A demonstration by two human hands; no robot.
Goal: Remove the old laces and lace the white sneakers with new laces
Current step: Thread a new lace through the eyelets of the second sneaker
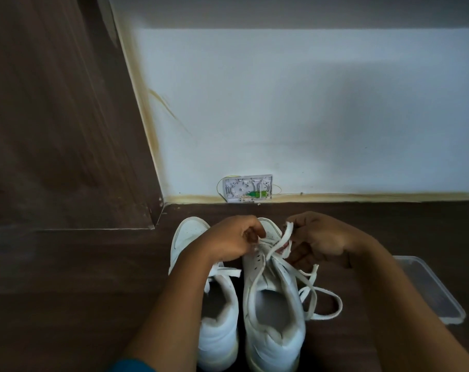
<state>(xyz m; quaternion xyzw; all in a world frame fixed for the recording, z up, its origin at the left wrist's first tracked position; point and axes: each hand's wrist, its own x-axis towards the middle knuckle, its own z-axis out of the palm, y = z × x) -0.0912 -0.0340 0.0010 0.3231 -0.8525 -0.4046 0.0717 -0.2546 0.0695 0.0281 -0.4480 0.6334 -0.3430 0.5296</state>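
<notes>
Two white sneakers stand side by side on the dark wooden floor, toes toward the wall. The left sneaker (217,312) keeps its lace, partly hidden under my left forearm. Over the right sneaker (271,304), my left hand (228,237) grips the shoe's front at the eyelets with curled fingers. My right hand (316,237) pinches a loop of the white lace (287,232), lifted above the lowest eyelets. Loose lengths of that lace (322,299) trail over the shoe's right side onto the floor.
A clear plastic lid or tray (437,296) lies on the floor at the right. A white wall stands just behind the shoes, with a small open cable box (246,188) at its base. Dark wooden panelling (67,116) fills the left.
</notes>
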